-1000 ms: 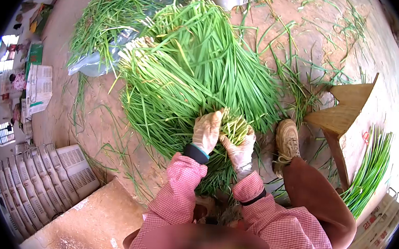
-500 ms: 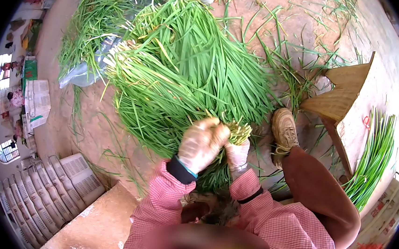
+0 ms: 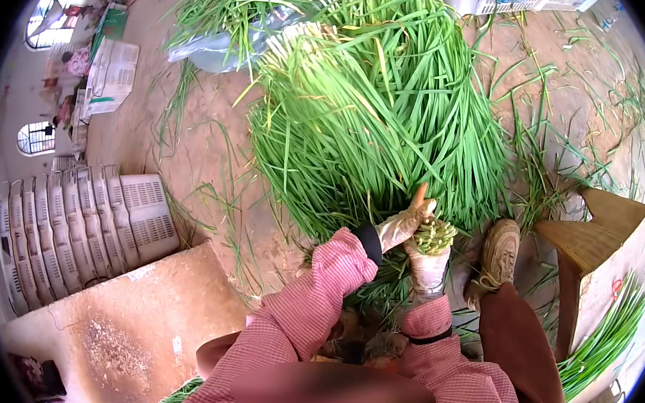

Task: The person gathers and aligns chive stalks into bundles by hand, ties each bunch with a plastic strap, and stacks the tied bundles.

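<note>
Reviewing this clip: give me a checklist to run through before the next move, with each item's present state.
1. Bundle secured: ok, the right hand is wrapped around it.
2. Stem ends gathered and exposed: ok, they show above the right hand.
3. Left hand clear of the bundle: cannot tell, it is close beside it and contact is unclear.
4. Tie around the bundle: cannot tell, the right hand hides much of it.
5. Large pile of greens nearby: ok, just beyond both hands.
6. Floor free of loose strands: not ok, many are scattered.
</note>
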Demonstrator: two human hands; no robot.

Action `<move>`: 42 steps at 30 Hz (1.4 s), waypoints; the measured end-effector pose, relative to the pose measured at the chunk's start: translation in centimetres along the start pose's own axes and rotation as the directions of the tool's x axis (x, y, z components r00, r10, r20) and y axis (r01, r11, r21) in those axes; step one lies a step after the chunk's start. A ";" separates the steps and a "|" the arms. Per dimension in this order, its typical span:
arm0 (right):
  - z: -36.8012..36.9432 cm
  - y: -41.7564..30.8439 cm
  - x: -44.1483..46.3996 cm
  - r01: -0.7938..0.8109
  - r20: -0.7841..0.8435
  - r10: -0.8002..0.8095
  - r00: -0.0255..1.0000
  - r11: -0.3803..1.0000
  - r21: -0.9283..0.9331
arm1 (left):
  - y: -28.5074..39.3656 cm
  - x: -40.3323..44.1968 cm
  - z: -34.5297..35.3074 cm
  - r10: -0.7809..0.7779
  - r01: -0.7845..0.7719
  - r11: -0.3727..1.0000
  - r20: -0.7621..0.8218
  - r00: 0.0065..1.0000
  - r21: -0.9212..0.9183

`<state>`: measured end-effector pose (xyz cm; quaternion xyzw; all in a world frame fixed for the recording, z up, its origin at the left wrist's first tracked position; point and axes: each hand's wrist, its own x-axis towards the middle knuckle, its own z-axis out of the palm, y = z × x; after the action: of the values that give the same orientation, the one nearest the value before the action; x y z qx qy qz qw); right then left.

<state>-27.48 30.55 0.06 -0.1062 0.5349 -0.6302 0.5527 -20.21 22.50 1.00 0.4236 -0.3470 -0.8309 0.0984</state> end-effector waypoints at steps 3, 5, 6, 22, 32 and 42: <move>1.5 -1.5 -0.3 0.127 -0.101 -0.134 0.986 0.989 -0.074 | 2.0 -0.5 -1.4 -0.102 0.090 0.986 0.084 0.991 0.140; 2.2 -3.4 -1.2 0.029 -0.056 -0.027 0.998 0.999 0.034 | 1.6 1.2 -5.2 -0.106 0.106 0.977 -0.008 0.994 0.182; 3.3 -6.5 -2.2 0.107 -0.006 -0.107 0.994 0.994 -0.015 | 2.1 1.8 -6.9 -0.134 0.137 0.980 -0.026 0.991 0.145; 14.7 -34.3 -15.5 0.557 0.461 -0.361 0.811 0.718 -0.416 | 18.6 -29.3 8.5 0.903 -0.569 0.040 0.213 0.372 0.821; 17.8 -32.0 -19.6 0.782 0.851 0.144 0.505 0.340 -0.522 | 6.4 -25.9 12.7 0.631 -0.679 0.435 -0.338 0.699 -0.592; 29.1 -28.0 -29.5 0.949 0.855 0.453 0.252 0.059 -0.311 | 7.4 -39.6 10.3 0.698 -0.777 -0.233 -0.656 0.285 -0.585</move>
<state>-11.92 33.15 47.52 -0.8891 0.3195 -0.0453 0.3247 -4.50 40.20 35.13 0.0367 -0.0394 -0.6158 0.7860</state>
